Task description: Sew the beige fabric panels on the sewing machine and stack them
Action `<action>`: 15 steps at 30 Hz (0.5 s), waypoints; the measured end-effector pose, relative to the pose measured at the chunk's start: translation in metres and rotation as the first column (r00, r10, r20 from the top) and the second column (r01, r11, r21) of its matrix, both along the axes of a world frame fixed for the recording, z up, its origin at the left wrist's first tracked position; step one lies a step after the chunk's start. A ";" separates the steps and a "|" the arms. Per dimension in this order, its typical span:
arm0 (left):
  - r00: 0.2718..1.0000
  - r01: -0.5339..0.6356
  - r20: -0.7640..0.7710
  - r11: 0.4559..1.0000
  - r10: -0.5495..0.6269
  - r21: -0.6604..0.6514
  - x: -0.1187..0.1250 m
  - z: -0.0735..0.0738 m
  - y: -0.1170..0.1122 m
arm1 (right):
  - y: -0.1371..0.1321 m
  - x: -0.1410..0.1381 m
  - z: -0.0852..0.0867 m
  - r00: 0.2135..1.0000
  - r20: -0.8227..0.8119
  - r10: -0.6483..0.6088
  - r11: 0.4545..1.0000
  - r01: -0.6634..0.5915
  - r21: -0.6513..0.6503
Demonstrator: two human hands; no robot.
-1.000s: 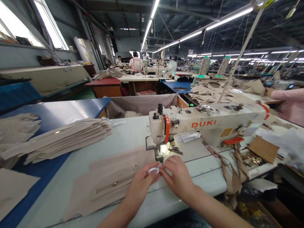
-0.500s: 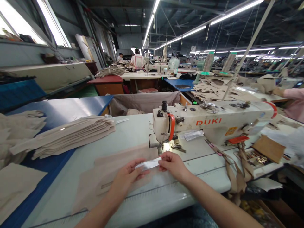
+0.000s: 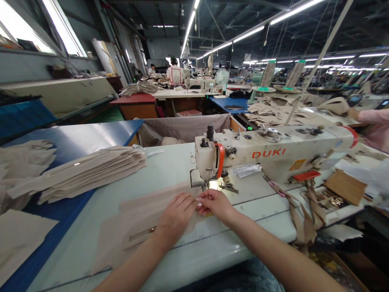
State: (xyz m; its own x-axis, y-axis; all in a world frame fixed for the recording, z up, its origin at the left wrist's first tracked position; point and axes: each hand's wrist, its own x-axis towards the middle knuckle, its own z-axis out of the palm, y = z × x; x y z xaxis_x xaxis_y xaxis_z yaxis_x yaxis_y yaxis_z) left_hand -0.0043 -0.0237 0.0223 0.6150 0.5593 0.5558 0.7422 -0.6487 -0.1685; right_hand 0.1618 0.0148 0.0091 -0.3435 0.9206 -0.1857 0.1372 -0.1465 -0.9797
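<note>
Just in front of the needle area of the sewing machine (image 3: pixel 237 154), my two hands meet fingertip to fingertip. A small end of a white strip (image 3: pixel 199 202) shows between them; the rest is hidden by my fingers. My right hand (image 3: pixel 214 205) pinches that end with thumb and forefinger. Back upward, my left hand (image 3: pixel 178 215) has its fingers pressed together at the strip's other side. Beneath it lies a thin beige fabric piece (image 3: pixel 114 231), flat on the pale table, with a zipper (image 3: pixel 141 234) set in a narrow slot.
To the left, a stack of beige fabric pieces (image 3: pixel 94 170) overlaps a blue table (image 3: pixel 73 138). Clear plastic packets (image 3: pixel 247 170) lie behind the needle. Scissors (image 3: pixel 275 186), fabric strips (image 3: pixel 299 219) and a parts tray (image 3: pixel 331 200) sit right. A co-worker's pink sleeve (image 3: pixel 373 116) shows far right.
My left hand has turned back-up and moved right toward my right hand. The white strip, earlier stretched visibly between them, is now mostly covered. More of the zipper shows.
</note>
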 end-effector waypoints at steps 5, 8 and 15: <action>0.993 -0.025 0.109 0.994 0.037 -0.103 -0.003 -0.007 0.011 | -0.016 0.017 0.010 0.975 0.190 -0.118 0.913 0.032 0.407; 0.980 -0.021 0.190 0.980 0.059 -0.198 -0.003 -0.012 0.012 | -0.035 0.029 0.010 0.907 0.413 -0.081 0.606 -0.284 0.743; 0.991 0.000 0.131 0.974 0.030 -0.225 -0.003 -0.012 0.011 | -0.055 0.038 0.002 0.755 0.652 -0.069 0.443 -0.562 0.698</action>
